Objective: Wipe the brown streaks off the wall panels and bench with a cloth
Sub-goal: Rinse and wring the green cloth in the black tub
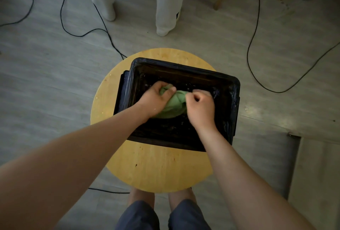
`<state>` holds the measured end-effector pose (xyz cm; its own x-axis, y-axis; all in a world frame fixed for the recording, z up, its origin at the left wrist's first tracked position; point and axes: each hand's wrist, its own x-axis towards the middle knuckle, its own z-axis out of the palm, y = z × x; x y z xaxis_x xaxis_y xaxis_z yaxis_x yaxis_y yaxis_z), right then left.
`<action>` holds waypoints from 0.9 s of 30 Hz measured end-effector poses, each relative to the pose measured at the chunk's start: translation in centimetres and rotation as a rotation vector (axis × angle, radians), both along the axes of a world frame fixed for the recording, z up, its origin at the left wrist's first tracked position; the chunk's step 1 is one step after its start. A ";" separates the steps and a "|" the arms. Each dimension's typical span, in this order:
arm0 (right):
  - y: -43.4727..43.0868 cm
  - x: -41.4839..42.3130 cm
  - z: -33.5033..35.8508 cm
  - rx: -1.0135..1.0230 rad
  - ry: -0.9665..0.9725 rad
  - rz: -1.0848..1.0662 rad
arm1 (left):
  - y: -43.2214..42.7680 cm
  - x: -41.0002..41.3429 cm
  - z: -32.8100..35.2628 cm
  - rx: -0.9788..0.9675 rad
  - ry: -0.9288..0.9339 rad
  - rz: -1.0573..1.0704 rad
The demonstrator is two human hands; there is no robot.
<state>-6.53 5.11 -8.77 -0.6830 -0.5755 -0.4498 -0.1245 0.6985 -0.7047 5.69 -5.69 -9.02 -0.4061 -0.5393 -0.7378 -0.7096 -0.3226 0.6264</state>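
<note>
**Over a black bin [184,68] on a round wooden stool [156,171], both my hands grip a green cloth [172,109]**

Looking straight down, I see my two bare forearms reaching forward from the bottom corners and meeting inside the bin's opening. My left hand [155,99] is curled around the far end of the cloth, with the thumb pressed over the bunched fabric. My right hand [199,108] is closed tight on the cloth's right end, knuckles up. The hands are just beside each other, and the cloth is bundled between them, held inside the bin near its middle. I cannot tell whether it touches the bottom.

The bin is rectangular and lined with a glossy black plastic bag [232,101] folded over the rim; small pale specks glint on the liner. It sits toward the stool's far edge, and its right side reaches past the stool's right edge. The near part of the stool's surface is bare yellow wood with a few dark flecks.

Below the stool's near edge are my knees in dark blue shorts [141,215]. On the grey floor [46,82] beyond, thin black cables [257,75] loop on both sides, and another person's legs in white trousers [169,9] stand at the top.
</note>
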 end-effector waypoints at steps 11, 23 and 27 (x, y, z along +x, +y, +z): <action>-0.5 -2.2 0.3 0.012 0.119 -0.276 | -1.0 1.5 0.1 -0.194 -0.167 -0.223; -1.3 2.6 -2.7 0.310 -0.236 0.181 | 2.2 -0.8 -1.6 0.516 0.050 0.632; -0.7 4.8 1.9 -0.071 -0.159 0.250 | 1.6 -0.8 -1.4 0.515 0.081 0.608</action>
